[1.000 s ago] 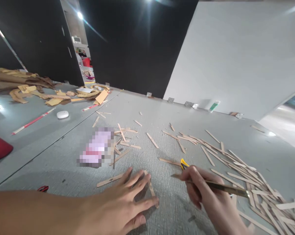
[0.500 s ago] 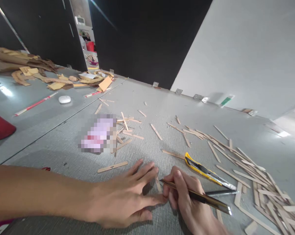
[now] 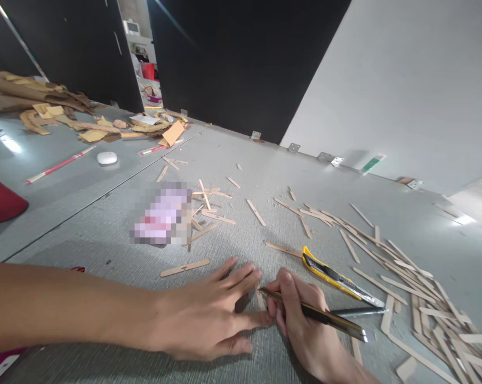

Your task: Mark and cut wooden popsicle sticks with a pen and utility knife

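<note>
Two hands on one stick (image 3: 260, 300) by the near edge of the desk (image 3: 265, 160): our left hand (image 3: 209, 320), fingers spread flat, pins it, long axis pointing away from us. Our right hand (image 3: 305, 325) pinches a pen (image 3: 313, 314), tip meeting it from the right. Yellow knife (image 3: 337, 277) lies just beyond.

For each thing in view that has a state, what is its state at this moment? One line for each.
Left hand: open, flat on the grey table, fingers spread around a small wooden stick.
Right hand: closed around the slim dark and gold pen, its tip at that stick.
Yellow utility knife: lying on the table, not held.
Flat wooden craft sticks: loose, scattered, many overlapping.
Brown cardboard scraps: heaped.
</note>
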`<control>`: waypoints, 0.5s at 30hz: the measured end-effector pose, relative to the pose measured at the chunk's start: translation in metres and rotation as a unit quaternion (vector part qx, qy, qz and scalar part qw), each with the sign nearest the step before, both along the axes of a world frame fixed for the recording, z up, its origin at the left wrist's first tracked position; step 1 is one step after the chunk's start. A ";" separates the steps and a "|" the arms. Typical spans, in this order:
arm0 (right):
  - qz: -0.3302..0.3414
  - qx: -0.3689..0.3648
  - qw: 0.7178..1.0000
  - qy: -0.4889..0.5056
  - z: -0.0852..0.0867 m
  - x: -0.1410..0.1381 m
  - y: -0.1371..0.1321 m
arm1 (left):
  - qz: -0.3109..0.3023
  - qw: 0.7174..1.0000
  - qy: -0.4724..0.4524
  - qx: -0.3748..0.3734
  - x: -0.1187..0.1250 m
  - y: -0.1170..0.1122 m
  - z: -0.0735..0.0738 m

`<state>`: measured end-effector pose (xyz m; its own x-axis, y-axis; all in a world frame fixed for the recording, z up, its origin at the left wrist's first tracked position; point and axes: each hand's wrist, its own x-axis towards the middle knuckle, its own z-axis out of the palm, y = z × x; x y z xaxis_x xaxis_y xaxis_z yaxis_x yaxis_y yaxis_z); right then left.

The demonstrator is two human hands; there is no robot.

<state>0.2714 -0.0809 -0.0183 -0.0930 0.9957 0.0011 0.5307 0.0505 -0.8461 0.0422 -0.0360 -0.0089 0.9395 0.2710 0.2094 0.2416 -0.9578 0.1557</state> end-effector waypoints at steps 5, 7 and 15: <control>0.014 0.024 0.999 -0.024 0.003 -0.002 0.003 | -0.006 1.000 -0.014 -0.002 -0.001 0.003 -0.006; 0.018 0.025 0.999 -0.026 0.005 -0.002 0.003 | -0.009 1.000 -0.011 0.002 -0.001 0.004 -0.007; 0.061 0.143 0.976 -0.153 0.003 -0.001 0.004 | -0.014 0.998 -0.003 0.061 0.002 0.004 -0.003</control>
